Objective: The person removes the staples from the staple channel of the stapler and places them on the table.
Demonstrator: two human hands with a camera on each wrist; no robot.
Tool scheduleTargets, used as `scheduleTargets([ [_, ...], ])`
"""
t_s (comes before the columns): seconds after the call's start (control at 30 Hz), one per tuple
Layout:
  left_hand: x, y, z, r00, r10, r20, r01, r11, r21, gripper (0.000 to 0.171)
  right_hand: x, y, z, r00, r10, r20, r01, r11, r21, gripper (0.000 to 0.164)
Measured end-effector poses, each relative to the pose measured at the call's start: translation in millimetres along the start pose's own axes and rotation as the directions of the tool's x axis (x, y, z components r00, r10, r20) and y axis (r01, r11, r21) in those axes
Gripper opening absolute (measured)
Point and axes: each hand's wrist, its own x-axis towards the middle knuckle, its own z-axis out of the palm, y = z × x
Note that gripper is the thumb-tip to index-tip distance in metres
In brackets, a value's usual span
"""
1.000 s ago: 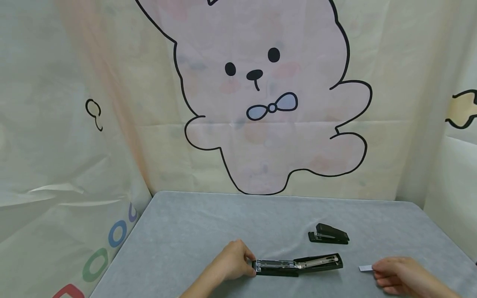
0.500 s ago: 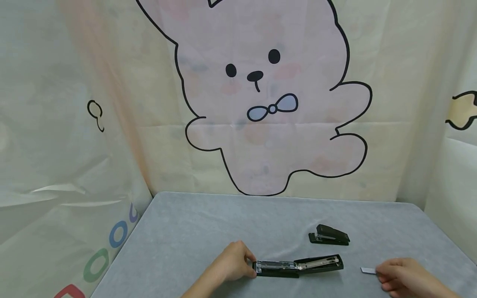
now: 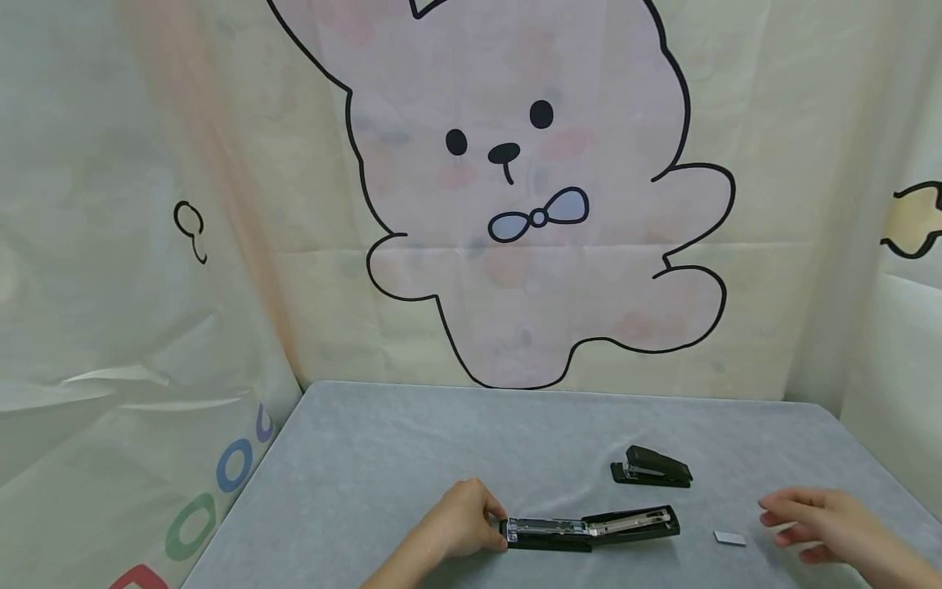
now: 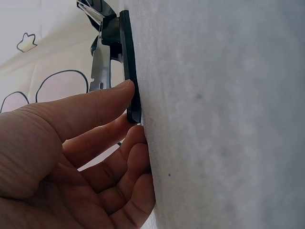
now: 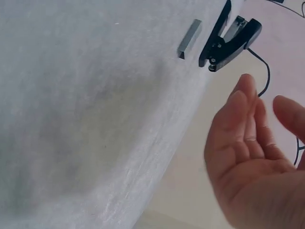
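A black stapler [image 3: 548,535] lies folded wide open on the cloth, its metal staple channel facing up and its top arm swung back to the right. At its left end my left hand [image 3: 465,521] pinches the base between thumb and fingers; the left wrist view shows the thumb [image 4: 112,98] on the black base [image 4: 129,57]. To the right of the stapler a small grey strip of staples [image 3: 729,538] rests on the cloth. Beyond it my right hand [image 3: 827,523] hovers with loosely bent fingers and nothing in them, apart from the strip.
A second, smaller black stapler [image 3: 651,467] stands behind the first, toward the right. Pale blue-grey cloth [image 3: 383,458] covers the table. Behind it hangs a curtain [image 3: 515,286] printed with a cartoon animal, and more sheeting closes off both sides.
My right hand has lowered the staple strip to the cloth, let it go, and drawn back to the right with its fingers spread. My left hand still holds the stapler in place.
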Motion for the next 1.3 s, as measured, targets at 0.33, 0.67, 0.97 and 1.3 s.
scheduleTargets([
  [0.33, 0.0, 0.6, 0.4, 1.0, 0.008, 0.004, -0.008, 1.0, -0.019, 0.025, -2, -10, 22, 0.995, -0.093, 0.022, 0.094, 0.995, -0.042, 0.057],
  [0.67, 0.5, 0.8, -1.0, 1.0, 0.016, 0.006, -0.016, 1.0, -0.02, 0.024, -3, -11, 41, 0.946, -0.301, 0.121, 0.307, 0.951, -0.035, 0.052],
  [0.97, 0.6, 1.0, -1.6, 1.0, 0.013, 0.004, -0.013, 1.0, -0.012, 0.025, 0, -15, 59, 0.888, -0.413, 0.203, 0.434, 0.898, -0.073, 0.052],
  [1.3, -0.6, 0.0, 0.4, 1.0, 0.005, 0.011, -0.004, 0.999, -0.037, 0.024, 8, -17, 73, 0.86, -0.445, 0.249, 0.459, 0.888, 0.001, 0.055],
])
